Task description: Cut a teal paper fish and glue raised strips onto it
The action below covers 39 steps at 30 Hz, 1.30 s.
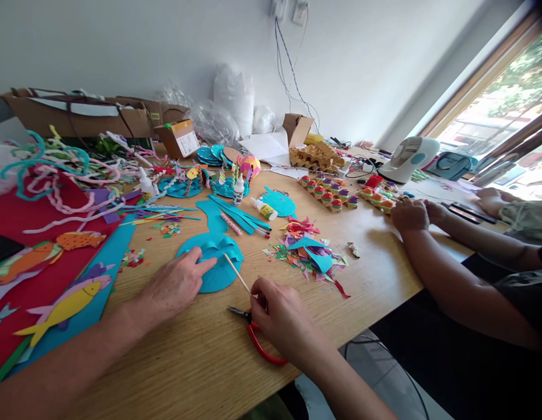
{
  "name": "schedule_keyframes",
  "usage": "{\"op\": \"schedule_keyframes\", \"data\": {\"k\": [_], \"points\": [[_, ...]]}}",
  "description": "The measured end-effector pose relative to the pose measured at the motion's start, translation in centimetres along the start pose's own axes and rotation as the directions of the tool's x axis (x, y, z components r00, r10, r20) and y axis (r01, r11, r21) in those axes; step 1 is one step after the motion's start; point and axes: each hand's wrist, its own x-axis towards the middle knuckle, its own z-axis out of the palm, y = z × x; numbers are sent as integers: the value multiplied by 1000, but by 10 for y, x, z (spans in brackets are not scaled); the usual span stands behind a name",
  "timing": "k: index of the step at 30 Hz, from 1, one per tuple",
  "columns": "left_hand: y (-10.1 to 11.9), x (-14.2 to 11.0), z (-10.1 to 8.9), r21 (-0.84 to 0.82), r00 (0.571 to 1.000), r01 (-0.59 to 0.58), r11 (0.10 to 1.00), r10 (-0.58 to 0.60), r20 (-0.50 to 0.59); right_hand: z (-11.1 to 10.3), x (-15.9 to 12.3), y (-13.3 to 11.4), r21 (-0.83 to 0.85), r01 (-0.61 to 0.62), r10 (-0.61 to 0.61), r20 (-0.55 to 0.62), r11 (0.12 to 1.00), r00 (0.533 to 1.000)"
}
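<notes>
A round blue paper disc (218, 282) lies flat on the table, with curled wave-like blue strips (216, 246) standing on it. My left hand (177, 283) rests on the disc's left side, fingers apart, the index finger stretched across it beside the strips. In my right hand (282, 315) a thin white stick (238, 273) is pinched between thumb and fingers. Its far tip is over the disc near the strips; whether it touches cannot be made out. Red-handled scissors (262, 347) lie on the table beside and partly under my right hand.
Paper scraps (312, 251) lie right of the disc. Behind stand a white glue bottle (238, 191) and a tipped yellow-labelled bottle (265, 209). Paper fish (67, 303) lie left on coloured sheets. Another person's hands (411, 214) work by egg-carton pieces (327, 192) at right.
</notes>
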Motion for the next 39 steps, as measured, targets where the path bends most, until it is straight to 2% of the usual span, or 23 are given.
{"op": "schedule_keyframes", "data": {"k": [15,23,39], "points": [[1,0,3,20,999,-2,1000,2,-33,13,5,7,-89,28,-27,9,996,1000],[3,1,0,-5,999,10,1000,-10,38,11,5,3,-108,15,-10,44,994,999],[-3,1,7,-83,1000,1,997,-4,-29,14,3,3,-60,30,-29,18,998,999]]}}
